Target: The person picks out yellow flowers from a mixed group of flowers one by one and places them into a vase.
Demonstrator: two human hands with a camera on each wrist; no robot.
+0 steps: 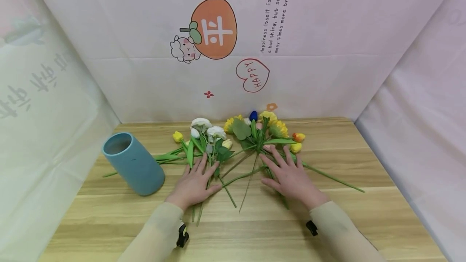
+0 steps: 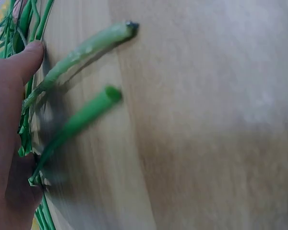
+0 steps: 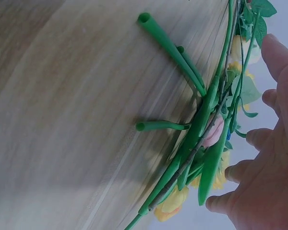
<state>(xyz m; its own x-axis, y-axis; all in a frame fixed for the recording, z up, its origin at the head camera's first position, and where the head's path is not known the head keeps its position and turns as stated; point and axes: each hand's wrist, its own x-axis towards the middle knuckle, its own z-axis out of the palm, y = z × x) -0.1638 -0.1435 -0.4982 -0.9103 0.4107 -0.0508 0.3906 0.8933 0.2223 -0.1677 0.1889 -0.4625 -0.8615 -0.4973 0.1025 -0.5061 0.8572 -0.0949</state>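
Artificial flowers with green stems lie in two loose groups on the table. My left hand [image 1: 193,185], fingers straight and slightly spread, lies over the stems of the left group, below a white flower [image 1: 216,132] and a yellow tulip [image 1: 177,136]. Spread wide, the fingers of my right hand [image 1: 291,179] reach over the stems of the right group, which includes a sunflower [image 1: 278,128], a blue bud [image 1: 253,115] and an orange tulip [image 1: 299,137]. In the right wrist view, a pink flower [image 3: 213,130] shows among the stems. Neither hand grips anything; exact contact is hard to tell.
A blue vase [image 1: 140,169] stands left of my left hand, its mouth facing up. The wooden table [image 1: 233,237] meets a printed white cloth [image 1: 153,84] behind the flowers, with more cloth at both sides. One long stem [image 1: 335,179] extends to the right.
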